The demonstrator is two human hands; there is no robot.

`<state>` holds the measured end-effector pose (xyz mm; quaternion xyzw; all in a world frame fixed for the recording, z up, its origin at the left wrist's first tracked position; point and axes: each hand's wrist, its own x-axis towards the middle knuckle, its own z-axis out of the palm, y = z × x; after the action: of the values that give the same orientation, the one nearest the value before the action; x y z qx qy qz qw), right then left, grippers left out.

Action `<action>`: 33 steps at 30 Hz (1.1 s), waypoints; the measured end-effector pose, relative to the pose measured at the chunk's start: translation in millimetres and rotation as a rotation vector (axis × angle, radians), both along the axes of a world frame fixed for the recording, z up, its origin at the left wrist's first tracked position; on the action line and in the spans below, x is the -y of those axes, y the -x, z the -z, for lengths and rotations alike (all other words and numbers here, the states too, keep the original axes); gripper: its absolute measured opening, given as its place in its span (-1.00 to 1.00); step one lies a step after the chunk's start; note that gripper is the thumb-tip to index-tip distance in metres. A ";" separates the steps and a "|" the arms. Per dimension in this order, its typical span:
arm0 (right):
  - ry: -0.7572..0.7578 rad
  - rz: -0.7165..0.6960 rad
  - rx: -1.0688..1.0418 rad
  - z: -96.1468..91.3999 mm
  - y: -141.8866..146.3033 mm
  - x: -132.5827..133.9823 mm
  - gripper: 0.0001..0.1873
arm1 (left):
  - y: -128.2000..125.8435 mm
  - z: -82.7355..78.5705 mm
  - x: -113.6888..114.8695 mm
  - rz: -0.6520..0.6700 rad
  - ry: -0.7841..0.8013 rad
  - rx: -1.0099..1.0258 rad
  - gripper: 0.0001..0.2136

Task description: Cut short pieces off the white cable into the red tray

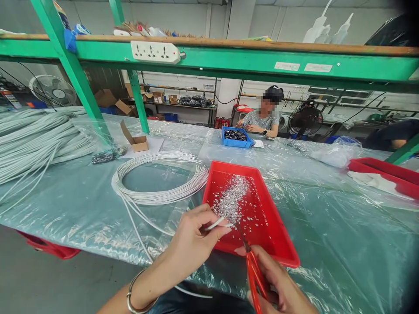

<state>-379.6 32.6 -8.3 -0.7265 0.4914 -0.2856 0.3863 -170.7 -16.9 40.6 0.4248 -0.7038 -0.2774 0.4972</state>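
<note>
Your hands are apart: the left hand [196,233] pinches two white cable ends [216,223] between thumb and fingers, over the near left part of the red tray [279,235]. Your right hand [278,277] is wrapped around red-handled cutters [250,264], their tip close to those ends; you cannot tell whether they touch. Silvery scraps [232,196] lie in the tray. A white cable coil [157,199] sits just left of it on the counter [327,218].

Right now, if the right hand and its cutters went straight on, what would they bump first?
Probably the wire ends in the left hand, near the tips of the cutters; depth is unclear, so they might pass over the tray instead.
</note>
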 end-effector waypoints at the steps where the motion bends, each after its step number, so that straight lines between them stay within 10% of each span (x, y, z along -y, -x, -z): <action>1: 0.081 -0.065 -0.042 0.2 1.0 0.9 -0.37 | 1.8 -0.3 -1.1 -0.002 0.010 -0.011 -0.84; 7: 0.522 -0.069 -0.212 2.7 -2.8 4.1 -0.16 | 3.9 -0.1 -7.6 0.007 0.019 -0.004 -0.84; 18: 0.414 -0.074 -0.236 -4.0 -7.7 1.4 -0.29 | 1.1 -2.9 -6.6 0.047 -0.002 -0.046 -0.88; 33: 0.654 -0.104 -0.351 -43.5 -14.9 15.0 -0.64 | -4.4 0.1 -0.2 0.020 -0.036 -0.022 -0.81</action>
<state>-364.7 17.6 35.1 -0.8733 0.3954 -0.2787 0.0578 -166.3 -16.7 40.6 0.4236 -0.6974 -0.2996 0.4943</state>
